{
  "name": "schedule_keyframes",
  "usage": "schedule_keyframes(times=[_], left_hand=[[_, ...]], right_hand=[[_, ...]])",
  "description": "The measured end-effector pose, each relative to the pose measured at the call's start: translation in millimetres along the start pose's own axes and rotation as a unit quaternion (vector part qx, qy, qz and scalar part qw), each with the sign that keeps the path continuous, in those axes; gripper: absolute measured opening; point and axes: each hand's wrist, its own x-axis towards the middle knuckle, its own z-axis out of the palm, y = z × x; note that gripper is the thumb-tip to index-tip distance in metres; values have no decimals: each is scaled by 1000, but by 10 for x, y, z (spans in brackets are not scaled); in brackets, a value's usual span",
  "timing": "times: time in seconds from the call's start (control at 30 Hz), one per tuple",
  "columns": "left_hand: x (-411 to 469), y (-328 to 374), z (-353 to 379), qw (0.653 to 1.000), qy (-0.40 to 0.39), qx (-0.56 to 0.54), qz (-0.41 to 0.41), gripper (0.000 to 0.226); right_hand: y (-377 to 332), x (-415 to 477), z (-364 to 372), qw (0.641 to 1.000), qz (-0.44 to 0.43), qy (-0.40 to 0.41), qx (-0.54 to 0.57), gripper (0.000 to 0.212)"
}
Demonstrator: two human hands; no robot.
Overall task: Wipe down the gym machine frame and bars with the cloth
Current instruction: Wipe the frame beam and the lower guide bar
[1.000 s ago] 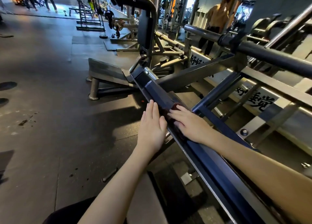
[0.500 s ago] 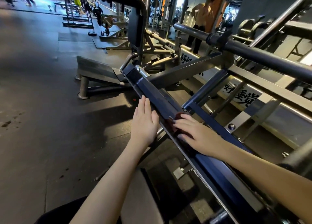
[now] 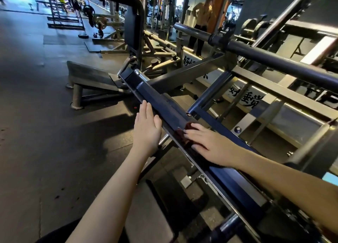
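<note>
To my far left spreads the dark rubber floor; on it, farther off, a slanted grey footplate stands on short legs; nearer me my left grip is released, fingers straight and held together, pointing away from me, its thumb side touching the left edge of the frame rail, a long dark-blue beam running diagonally from beside the footplate down toward my lower right; on the rail's top face, just right of my left grip, lies the cloth, dark red and mostly covered; my right grip presses flat on it, likewise released, fingers straight and slightly spread, so that only the cloth's edge shows past the fingertips; right of the rail, grey cross-members of the frame slope away; above them a thick dark round bar runs to the right edge; behind its far end a person stands in the background, well apart from the machine.
</note>
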Motion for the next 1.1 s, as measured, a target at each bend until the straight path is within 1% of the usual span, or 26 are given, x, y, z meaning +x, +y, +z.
schedule_keyframes(times=[0.1, 0.17, 0.23, 0.33, 0.43, 0.57, 0.67, 0.77, 0.83, 1.0, 1.1], left_hand=[[8, -4, 28, 1000, 13, 6, -3, 53], [15, -9, 33, 1000, 15, 14, -3, 53], [21, -15, 34, 1000, 13, 23, 1, 53], [22, -21, 33, 1000, 9, 27, 5, 53], [23, -32, 18, 999, -3, 36, 5, 53], [17, -16, 2, 999, -7, 39, 5, 53], [13, -11, 3, 999, -9, 47, 4, 54], [32, -25, -2, 998, -19, 62, 3, 54], [42, -27, -12, 997, -22, 72, 5, 54], [40, -31, -24, 997, -32, 74, 8, 54], [52, -60, -11, 997, -28, 70, 18, 55]], right_hand=[[1, -130, 25, 1000, 2, 13, -27, 46], [-59, 54, 16, 999, 11, 16, -28, 46], [-99, 259, 4, 999, 17, 2, -35, 46], [-118, 337, 12, 998, 52, -16, 10, 48], [-120, 14, 20, 998, 46, -11, 38, 49], [-20, -387, -6, 998, 34, -42, 22, 51], [-23, -147, -12, 998, 36, -50, 4, 51], [-121, 144, -28, 995, 67, -64, 28, 51], [-174, 167, -59, 993, 85, -69, 41, 51], [-189, -393, -150, 989, 113, -90, 20, 58], [-234, -482, -177, 989, 114, -91, 1, 58]])
